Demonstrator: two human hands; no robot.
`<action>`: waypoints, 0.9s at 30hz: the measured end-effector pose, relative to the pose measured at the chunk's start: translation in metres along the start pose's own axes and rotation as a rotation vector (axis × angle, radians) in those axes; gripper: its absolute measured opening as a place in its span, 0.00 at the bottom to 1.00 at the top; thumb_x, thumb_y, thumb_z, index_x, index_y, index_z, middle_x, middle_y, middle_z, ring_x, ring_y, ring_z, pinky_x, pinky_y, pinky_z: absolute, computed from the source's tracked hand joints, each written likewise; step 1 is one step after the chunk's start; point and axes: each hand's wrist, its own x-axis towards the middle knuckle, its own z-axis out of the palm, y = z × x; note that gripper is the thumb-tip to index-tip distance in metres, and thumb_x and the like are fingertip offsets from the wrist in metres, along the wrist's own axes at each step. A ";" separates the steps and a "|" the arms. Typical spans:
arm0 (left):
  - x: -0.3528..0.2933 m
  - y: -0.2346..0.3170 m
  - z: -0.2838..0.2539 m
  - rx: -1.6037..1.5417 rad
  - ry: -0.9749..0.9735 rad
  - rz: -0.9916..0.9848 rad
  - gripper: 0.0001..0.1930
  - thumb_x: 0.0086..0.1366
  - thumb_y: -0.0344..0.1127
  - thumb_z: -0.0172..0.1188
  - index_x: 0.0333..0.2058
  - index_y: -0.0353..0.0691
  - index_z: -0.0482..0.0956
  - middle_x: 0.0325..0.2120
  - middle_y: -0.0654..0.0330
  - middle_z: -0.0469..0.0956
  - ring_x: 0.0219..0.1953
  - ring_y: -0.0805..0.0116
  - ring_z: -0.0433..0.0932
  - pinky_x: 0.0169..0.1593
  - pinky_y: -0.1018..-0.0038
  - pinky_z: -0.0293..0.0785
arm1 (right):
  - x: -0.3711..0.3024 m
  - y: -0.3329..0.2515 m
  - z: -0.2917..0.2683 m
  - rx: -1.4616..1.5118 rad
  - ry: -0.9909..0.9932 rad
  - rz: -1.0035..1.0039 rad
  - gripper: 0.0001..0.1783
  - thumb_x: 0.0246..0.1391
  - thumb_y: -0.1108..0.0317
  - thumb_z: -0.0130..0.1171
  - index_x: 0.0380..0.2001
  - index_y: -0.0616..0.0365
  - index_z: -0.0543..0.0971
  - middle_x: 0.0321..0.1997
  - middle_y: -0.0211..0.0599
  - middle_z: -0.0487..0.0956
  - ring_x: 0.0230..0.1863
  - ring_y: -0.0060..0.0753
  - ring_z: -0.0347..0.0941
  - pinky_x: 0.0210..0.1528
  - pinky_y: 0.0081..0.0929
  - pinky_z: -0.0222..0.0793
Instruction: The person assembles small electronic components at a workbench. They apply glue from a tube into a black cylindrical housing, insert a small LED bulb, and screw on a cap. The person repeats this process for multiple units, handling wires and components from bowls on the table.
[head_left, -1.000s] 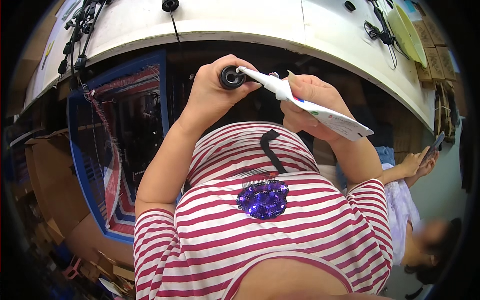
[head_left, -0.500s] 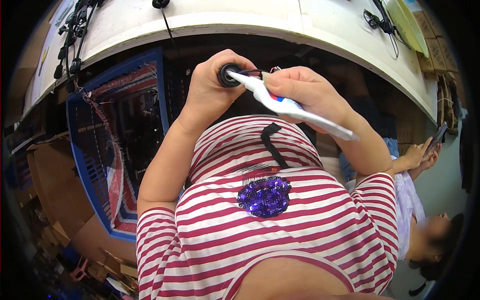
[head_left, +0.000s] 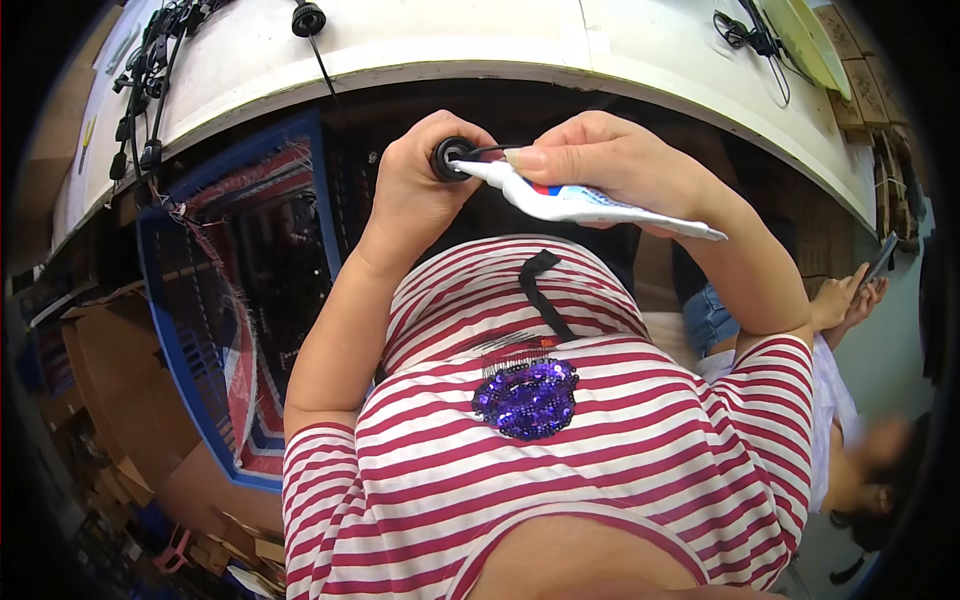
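Note:
My left hand [head_left: 422, 195] is closed around a black round socket-like part [head_left: 440, 163], its ringed opening facing up toward me. A thin black cable [head_left: 487, 150] runs from beside it toward my other hand. Closed on a white squeeze tube [head_left: 560, 206] with red and blue print is my right hand [head_left: 625, 160]. The tube's narrow nozzle points left, its tip at the opening of the black part. Whether the tip touches the inside I cannot tell. The flattened tail of the tube sticks out to the right below my wrist.
Beyond my hands runs a white table [head_left: 430, 45]. On it lie a similar black round part [head_left: 308, 19], bundled black cables [head_left: 150, 90] and a coiled cable [head_left: 735, 30] by a pale yellow tray [head_left: 815, 50]. A blue crate [head_left: 165, 290] stands left. A person [head_left: 835, 420] holds a phone at right.
The tube has swung closer to level, its tail rising, with the nozzle still at the black part's opening. My left hand has shifted slightly down and left in view.

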 end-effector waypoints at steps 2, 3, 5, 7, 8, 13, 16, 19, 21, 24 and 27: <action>0.002 -0.001 0.000 0.001 0.006 -0.010 0.08 0.45 0.21 0.62 0.26 0.37 0.75 0.22 0.62 0.73 0.25 0.73 0.73 0.29 0.80 0.68 | 0.004 0.005 -0.002 0.018 0.023 -0.001 0.16 0.54 0.58 0.53 0.29 0.62 0.78 0.15 0.24 0.72 0.11 0.08 0.60 0.10 0.06 0.48; 0.003 0.000 0.001 -0.011 0.006 -0.030 0.08 0.45 0.21 0.63 0.26 0.37 0.75 0.22 0.62 0.73 0.25 0.73 0.73 0.29 0.79 0.68 | 0.004 0.006 -0.005 0.068 -0.021 0.013 0.16 0.54 0.58 0.53 0.28 0.63 0.78 0.15 0.24 0.72 0.11 0.08 0.59 0.10 0.06 0.48; 0.007 0.003 0.001 -0.035 0.004 -0.056 0.08 0.45 0.22 0.64 0.26 0.37 0.75 0.23 0.61 0.74 0.26 0.73 0.73 0.30 0.79 0.68 | 0.003 0.007 -0.012 0.190 -0.098 0.010 0.16 0.55 0.59 0.52 0.28 0.63 0.77 0.14 0.25 0.71 0.10 0.09 0.58 0.10 0.08 0.49; 0.006 -0.002 0.001 -0.033 0.026 -0.078 0.09 0.45 0.25 0.65 0.27 0.37 0.75 0.24 0.61 0.75 0.26 0.73 0.73 0.31 0.79 0.69 | -0.003 0.007 -0.013 0.277 -0.160 -0.070 0.16 0.55 0.57 0.53 0.26 0.60 0.77 0.13 0.22 0.67 0.10 0.10 0.55 0.11 0.10 0.47; 0.012 -0.002 0.001 -0.035 0.038 -0.065 0.10 0.45 0.26 0.66 0.27 0.37 0.75 0.24 0.60 0.75 0.26 0.73 0.73 0.31 0.79 0.69 | -0.006 0.003 -0.018 0.303 -0.179 -0.124 0.16 0.55 0.56 0.53 0.25 0.58 0.77 0.13 0.21 0.65 0.11 0.10 0.53 0.12 0.11 0.45; 0.011 0.008 -0.003 -0.507 -0.165 -0.221 0.21 0.51 0.35 0.59 0.45 0.37 0.66 0.30 0.67 0.65 0.29 0.80 0.61 0.34 0.85 0.58 | -0.004 -0.023 -0.063 -0.099 0.411 -0.464 0.15 0.58 0.57 0.46 0.24 0.56 0.72 0.18 0.19 0.65 0.21 0.10 0.58 0.23 0.12 0.55; 0.010 0.008 0.000 -0.584 -0.225 -0.167 0.24 0.58 0.45 0.51 0.48 0.36 0.63 0.29 0.63 0.64 0.31 0.76 0.60 0.36 0.82 0.54 | 0.033 -0.019 -0.130 -0.407 0.670 -0.485 0.17 0.56 0.57 0.48 0.24 0.60 0.74 0.17 0.21 0.65 0.20 0.13 0.58 0.22 0.14 0.55; 0.012 0.007 0.000 -0.559 -0.247 -0.132 0.22 0.58 0.39 0.56 0.49 0.38 0.64 0.29 0.64 0.67 0.28 0.80 0.62 0.31 0.85 0.58 | 0.060 -0.022 -0.174 -0.548 0.834 -0.448 0.18 0.56 0.57 0.49 0.24 0.61 0.75 0.16 0.25 0.66 0.20 0.17 0.60 0.24 0.18 0.58; 0.011 0.010 -0.001 -0.620 -0.218 -0.133 0.22 0.55 0.30 0.59 0.49 0.39 0.65 0.27 0.65 0.68 0.26 0.82 0.64 0.26 0.87 0.59 | 0.077 -0.030 -0.192 -0.641 0.881 -0.446 0.19 0.55 0.55 0.49 0.25 0.62 0.76 0.18 0.31 0.70 0.24 0.26 0.65 0.30 0.23 0.61; 0.006 0.013 -0.005 -0.562 -0.153 -0.064 0.22 0.53 0.27 0.59 0.48 0.38 0.66 0.26 0.65 0.68 0.26 0.82 0.64 0.27 0.86 0.60 | 0.095 -0.038 -0.191 -0.910 1.001 -0.544 0.20 0.54 0.53 0.48 0.28 0.61 0.76 0.24 0.42 0.75 0.31 0.41 0.72 0.39 0.30 0.65; 0.005 0.011 -0.011 -0.516 -0.079 -0.043 0.26 0.49 0.20 0.60 0.49 0.36 0.67 0.30 0.65 0.70 0.31 0.80 0.67 0.34 0.83 0.66 | 0.094 -0.052 -0.166 -1.112 1.106 -0.811 0.20 0.54 0.53 0.49 0.28 0.61 0.75 0.24 0.42 0.74 0.30 0.40 0.70 0.38 0.29 0.64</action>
